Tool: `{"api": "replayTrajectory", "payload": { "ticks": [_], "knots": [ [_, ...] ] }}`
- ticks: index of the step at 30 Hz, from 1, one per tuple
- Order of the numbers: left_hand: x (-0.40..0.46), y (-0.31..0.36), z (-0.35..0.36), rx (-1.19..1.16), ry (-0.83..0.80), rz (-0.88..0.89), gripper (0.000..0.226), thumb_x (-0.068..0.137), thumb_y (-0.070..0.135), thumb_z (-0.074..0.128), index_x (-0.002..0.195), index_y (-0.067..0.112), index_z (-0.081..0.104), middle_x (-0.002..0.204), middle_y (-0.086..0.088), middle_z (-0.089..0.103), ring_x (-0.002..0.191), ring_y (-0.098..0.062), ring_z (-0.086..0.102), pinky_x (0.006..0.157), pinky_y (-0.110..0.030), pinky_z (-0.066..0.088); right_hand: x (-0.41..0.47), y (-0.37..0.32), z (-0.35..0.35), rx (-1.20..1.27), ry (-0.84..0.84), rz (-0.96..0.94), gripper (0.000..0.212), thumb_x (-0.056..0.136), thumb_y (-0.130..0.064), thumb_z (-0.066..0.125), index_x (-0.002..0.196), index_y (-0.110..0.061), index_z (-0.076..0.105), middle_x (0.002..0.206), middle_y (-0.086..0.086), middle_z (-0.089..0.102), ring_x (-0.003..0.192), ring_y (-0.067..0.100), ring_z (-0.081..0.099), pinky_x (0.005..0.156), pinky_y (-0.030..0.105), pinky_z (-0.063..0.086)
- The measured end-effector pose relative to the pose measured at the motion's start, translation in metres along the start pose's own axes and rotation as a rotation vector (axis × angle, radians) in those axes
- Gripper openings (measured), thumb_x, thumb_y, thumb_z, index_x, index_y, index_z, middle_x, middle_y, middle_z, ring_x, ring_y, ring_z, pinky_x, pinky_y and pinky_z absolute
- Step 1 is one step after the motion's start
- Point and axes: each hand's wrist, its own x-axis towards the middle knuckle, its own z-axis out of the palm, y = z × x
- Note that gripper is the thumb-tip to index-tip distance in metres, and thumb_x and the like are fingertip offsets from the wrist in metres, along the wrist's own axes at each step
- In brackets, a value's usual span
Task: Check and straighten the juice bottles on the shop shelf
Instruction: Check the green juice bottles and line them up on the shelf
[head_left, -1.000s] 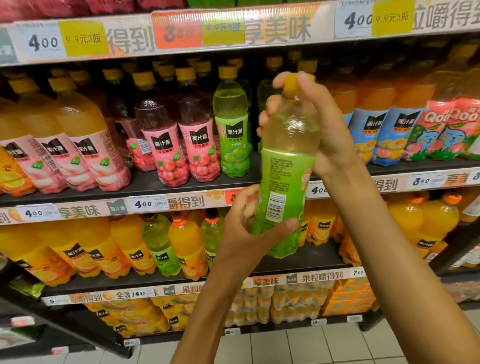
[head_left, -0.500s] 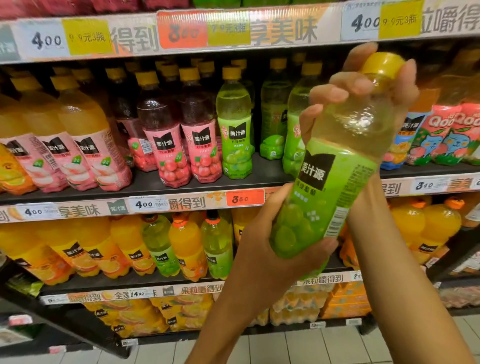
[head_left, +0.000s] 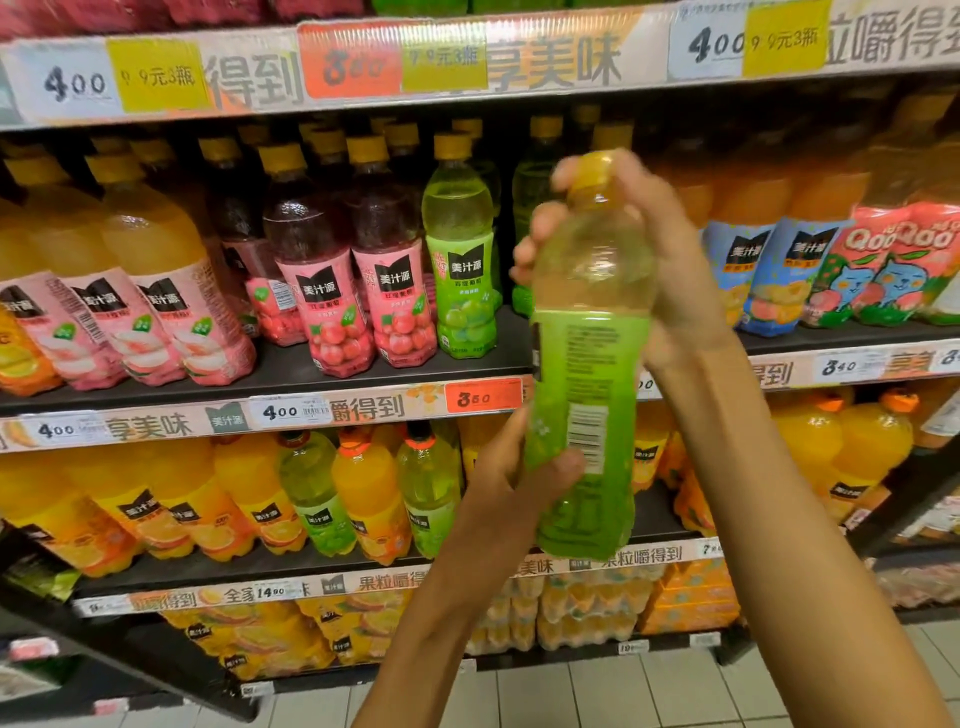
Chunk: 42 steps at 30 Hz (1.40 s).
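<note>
I see a shop shelf (head_left: 270, 376) packed with juice bottles, pink-labelled red ones (head_left: 337, 291) beside a green one (head_left: 460, 260). In front of it I hold a green grape juice bottle (head_left: 589, 364) upright, barcode toward me. My right hand (head_left: 670, 270) wraps its neck and yellow cap (head_left: 592, 174); my left hand (head_left: 514, 483) grips its base.

Held bottle (head_left: 587, 364) before shelf (head_left: 291, 376); bottles (head_left: 457, 260) behind.
</note>
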Motion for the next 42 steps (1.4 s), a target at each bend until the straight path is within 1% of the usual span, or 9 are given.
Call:
{"api": "replayTrajectory", "payload": {
  "ticks": [5, 9, 14, 16, 24, 30, 34, 38, 42],
  "knots": [
    [0.002, -0.008, -0.005, -0.261, 0.014, -0.166, 0.055, 0.081, 0.054, 0.057, 0.118, 0.013, 0.065, 0.109, -0.016, 0.07, 0.092, -0.027, 0.069, 0.08, -0.042, 0.056, 0.013, 0.015, -0.001, -0.309, 0.245, 0.175, 0.025, 0.097, -0.031, 0.049, 0.091, -0.008, 0.057, 0.072, 0.008, 0.071, 0.069, 0.023, 0.07, 0.062, 0.03, 0.055],
    [0.01, -0.011, -0.012, 0.033, 0.247, -0.142, 0.052, 0.087, 0.063, 0.045, 0.114, 0.025, 0.067, 0.106, -0.006, 0.073, 0.099, -0.023, 0.069, 0.091, -0.048, 0.053, 0.019, 0.016, 0.0, -0.538, 0.343, 0.056, 0.022, 0.096, -0.033, 0.054, 0.092, -0.012, 0.059, 0.073, 0.005, 0.072, 0.08, 0.024, 0.067, 0.084, 0.042, 0.053],
    [0.031, -0.011, -0.004, 0.162, 0.476, 0.04, 0.052, 0.083, 0.069, 0.036, 0.082, 0.029, 0.067, 0.086, 0.01, 0.071, 0.083, -0.004, 0.066, 0.078, -0.027, 0.053, 0.01, 0.013, 0.018, -0.582, 0.183, -0.205, 0.013, 0.094, -0.026, 0.056, 0.096, -0.014, 0.059, 0.079, 0.007, 0.07, 0.081, 0.025, 0.064, 0.086, 0.042, 0.051],
    [0.038, -0.015, -0.004, 0.18, 0.586, 0.153, 0.046, 0.079, 0.069, 0.035, 0.074, 0.026, 0.053, 0.078, 0.002, 0.056, 0.075, -0.009, 0.054, 0.072, -0.035, 0.046, 0.003, 0.01, 0.024, -0.556, 0.082, -0.295, 0.012, 0.094, -0.021, 0.053, 0.1, -0.012, 0.057, 0.081, 0.006, 0.069, 0.083, 0.024, 0.064, 0.081, 0.038, 0.051],
    [0.058, -0.024, -0.015, 0.136, 0.514, 0.172, 0.04, 0.091, 0.063, 0.032, 0.065, 0.057, 0.062, 0.069, 0.03, 0.062, 0.069, 0.017, 0.055, 0.072, -0.014, 0.044, -0.002, 0.005, 0.026, -0.625, 0.011, -0.44, 0.023, 0.098, -0.009, 0.041, 0.114, 0.001, 0.053, 0.087, 0.006, 0.066, 0.086, 0.014, 0.063, 0.081, 0.029, 0.049],
    [0.082, -0.027, -0.018, 0.367, 0.513, 0.235, 0.031, 0.091, 0.057, 0.028, 0.116, 0.046, 0.042, 0.121, 0.02, 0.054, 0.116, 0.008, 0.047, 0.1, -0.015, 0.036, 0.024, 0.008, 0.007, -0.682, 0.255, -0.444, 0.025, 0.1, -0.006, 0.044, 0.118, 0.008, 0.052, 0.086, 0.008, 0.064, 0.086, 0.015, 0.062, 0.086, 0.034, 0.05],
    [0.09, -0.041, -0.019, 0.682, 0.475, 0.244, 0.07, 0.084, 0.052, 0.059, 0.142, 0.031, 0.026, 0.135, 0.017, 0.038, 0.124, 0.007, 0.029, 0.105, -0.013, 0.024, 0.038, 0.01, -0.002, -0.75, 0.297, -0.431, 0.022, 0.1, -0.006, 0.045, 0.117, 0.006, 0.052, 0.09, 0.005, 0.066, 0.089, 0.01, 0.063, 0.086, 0.024, 0.049],
    [0.109, -0.045, -0.024, 0.888, 0.599, 0.323, 0.071, 0.084, 0.028, 0.071, 0.14, 0.003, 0.037, 0.134, -0.011, 0.042, 0.124, -0.013, 0.034, 0.107, -0.027, 0.027, 0.048, 0.016, -0.01, -0.823, 0.273, -0.439, 0.013, 0.099, -0.005, 0.047, 0.109, 0.001, 0.053, 0.092, 0.001, 0.066, 0.095, 0.012, 0.062, 0.085, 0.019, 0.047],
    [0.115, -0.051, -0.023, 0.738, 0.689, 0.333, 0.07, 0.079, 0.026, 0.076, 0.138, 0.013, 0.04, 0.126, 0.002, 0.049, 0.118, -0.011, 0.044, 0.1, -0.022, 0.036, 0.055, 0.019, -0.019, -0.845, 0.298, -0.452, 0.006, 0.098, -0.011, 0.05, 0.101, -0.008, 0.054, 0.097, 0.003, 0.066, 0.104, 0.021, 0.063, 0.091, 0.029, 0.049]
  ]
}}
